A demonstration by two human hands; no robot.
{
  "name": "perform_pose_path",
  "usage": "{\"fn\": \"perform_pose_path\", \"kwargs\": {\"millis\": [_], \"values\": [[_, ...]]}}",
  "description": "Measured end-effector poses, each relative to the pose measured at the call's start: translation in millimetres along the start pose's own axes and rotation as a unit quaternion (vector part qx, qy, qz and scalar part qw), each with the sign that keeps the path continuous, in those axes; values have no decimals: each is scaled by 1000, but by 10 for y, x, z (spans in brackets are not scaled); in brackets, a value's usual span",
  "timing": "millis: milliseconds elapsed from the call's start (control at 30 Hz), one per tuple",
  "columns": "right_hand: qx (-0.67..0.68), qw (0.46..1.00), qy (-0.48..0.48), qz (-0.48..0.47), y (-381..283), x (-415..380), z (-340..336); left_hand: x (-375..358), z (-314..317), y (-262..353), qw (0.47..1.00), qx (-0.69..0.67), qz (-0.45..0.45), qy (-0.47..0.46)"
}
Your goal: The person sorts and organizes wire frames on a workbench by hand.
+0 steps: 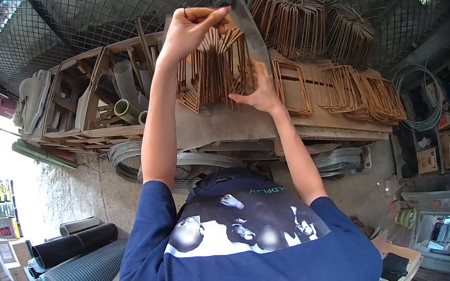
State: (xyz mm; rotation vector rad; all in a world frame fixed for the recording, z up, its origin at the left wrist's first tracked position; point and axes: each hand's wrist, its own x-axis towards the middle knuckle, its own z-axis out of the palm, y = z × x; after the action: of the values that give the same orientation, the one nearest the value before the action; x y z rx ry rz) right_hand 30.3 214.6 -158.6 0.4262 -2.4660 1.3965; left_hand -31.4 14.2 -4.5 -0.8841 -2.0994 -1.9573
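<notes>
1. Writing: the navy shirt (pixel 254 273) at the near side of the bench (pixel 342 125) bears green capitals reading "OLDPLAY"; the start of the word is not legible. A printed panel of figures sits below the lettering.
2. Labels: the carton (pixel 426 160) to the right of the bench carries dark marking, too small to read. The wire coil (pixel 336 163) under the bench's near edge has a pale tag beside it, likewise unreadable.
3. Workpiece: the rod bundle (pixel 211 77) stands on the grey sheet (pixel 223 129) covering the middle of the bench. It consists of thin bent rods, rust-brown, closely nested and fanned, with angular corners at the lower left.
4. Left hand (pixel 191 31): positioned above the bench, at the bundle's upper end. Thumb and forefinger meet at the tips; whether anything is pinched cannot be told.
5. Right hand (pixel 258 90): positioned over the bench, at the bundle's right side. Fingers are spread, thumb apart; contact pressure cannot be told.
6. Adjacent stock: rusty rectangular loops (pixel 381 98) lie at the bench's right end.
</notes>
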Motion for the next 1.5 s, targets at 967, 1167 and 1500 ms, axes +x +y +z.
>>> {"fn": "perform_pose_path", "kwargs": {"millis": [967, 1167, 1500], "values": [[18, 1000, -1, 26, 274, 86, -27, 112, 17, -226, 994, 62, 24, 88], [23, 999, 10, 31, 146, -10, 67, 89, 49, -160, 994, 81, -7, 79], [33, 999, 13, 19, 296, -52, 86, 62, 111, -108, 995, 87, 5, 54]]}}
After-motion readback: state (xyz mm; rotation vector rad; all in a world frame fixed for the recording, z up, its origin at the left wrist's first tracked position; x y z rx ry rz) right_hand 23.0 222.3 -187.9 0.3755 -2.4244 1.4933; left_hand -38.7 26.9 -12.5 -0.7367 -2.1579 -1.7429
